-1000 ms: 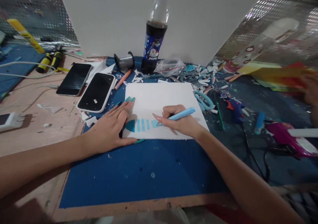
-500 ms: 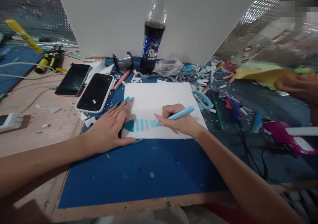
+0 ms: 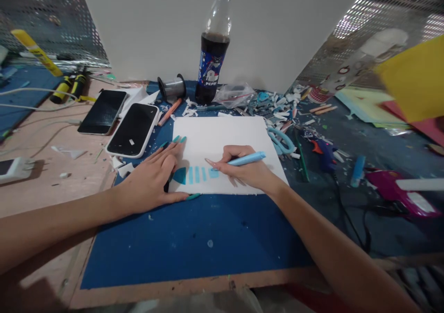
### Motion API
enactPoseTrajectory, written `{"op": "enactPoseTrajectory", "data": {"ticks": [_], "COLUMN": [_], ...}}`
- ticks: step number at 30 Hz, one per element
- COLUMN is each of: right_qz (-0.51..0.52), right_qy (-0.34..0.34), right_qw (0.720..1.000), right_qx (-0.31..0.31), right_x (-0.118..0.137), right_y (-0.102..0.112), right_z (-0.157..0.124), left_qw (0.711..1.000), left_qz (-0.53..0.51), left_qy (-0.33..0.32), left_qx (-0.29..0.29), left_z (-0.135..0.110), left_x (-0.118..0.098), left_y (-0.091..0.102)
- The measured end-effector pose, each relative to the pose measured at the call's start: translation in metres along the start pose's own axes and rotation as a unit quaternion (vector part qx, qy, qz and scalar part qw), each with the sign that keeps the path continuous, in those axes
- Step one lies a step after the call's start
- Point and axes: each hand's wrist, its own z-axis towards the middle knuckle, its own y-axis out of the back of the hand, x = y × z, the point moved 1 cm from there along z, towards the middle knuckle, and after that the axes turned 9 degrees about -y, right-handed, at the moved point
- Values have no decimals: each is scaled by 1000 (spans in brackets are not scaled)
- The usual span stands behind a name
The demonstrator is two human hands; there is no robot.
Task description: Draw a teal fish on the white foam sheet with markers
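Note:
A white sheet (image 3: 222, 134) lies on the blue mat, with a light-blue drawing (image 3: 197, 175) of a curved shape, several bars and a small block along its lower left. My left hand (image 3: 156, 172) rests flat with fingers spread over the sheet's left edge, holding nothing. In my right hand (image 3: 246, 167) a light-blue marker (image 3: 247, 159) is pinched, its body slanting up to the right. The marker's tip is near the small block, partly hidden by my fingers; I cannot tell whether it touches the sheet.
Two phones (image 3: 133, 130) lie to the left, and a Pepsi bottle (image 3: 212, 56) stands behind the sheet beside a spool (image 3: 172, 87). Blue-handled scissors (image 3: 281, 140), foam scraps (image 3: 277, 107) and a glue gun (image 3: 326, 153) lie to the right. A yellow sheet (image 3: 416, 79) hangs in at far right.
My right hand and the marker have shifted slightly left over the small block. My left hand stays put. At far right, the yellow sheet has risen and another person's hand has left view.

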Motion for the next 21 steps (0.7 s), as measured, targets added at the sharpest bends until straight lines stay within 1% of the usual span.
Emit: {"op": "enactPoseTrajectory", "data": {"ticks": [2,5,7,9,10,12,16,19,21], "right_qz": [3,-1,17,61,87,135,200,224,238], "right_qy": [-1,-10,-14,-12,-11,-7,11,13,12], "right_qw": [1000,1000,999,998,996,990,972,960,955], "right_qx": [2,30,42,26,5,-42,-124,-169,-178], "right_x": [-1,-5,-8,-12,-14,-15,-11,-4,2], "right_y": [0,2,4,6,6,8,9,7,4], "right_z": [0,0,1,3,4,6,8,3,-1], "left_qw": [1000,1000,1000,1000,1000,998,983,974,970], "left_qz": [3,-6,-12,-13,-12,-12,-26,-27,-29], "left_qy": [0,1,2,-3,-9,-26,-43,-13,20], "left_qx": [-2,7,10,3,-8,-54,-179,-224,-240], "left_z": [0,0,0,0,-1,-1,-2,-2,-2], "left_x": [0,1,1,1,0,-2,-5,-1,4], "left_y": [0,1,2,2,3,3,1,-4,-7]}}
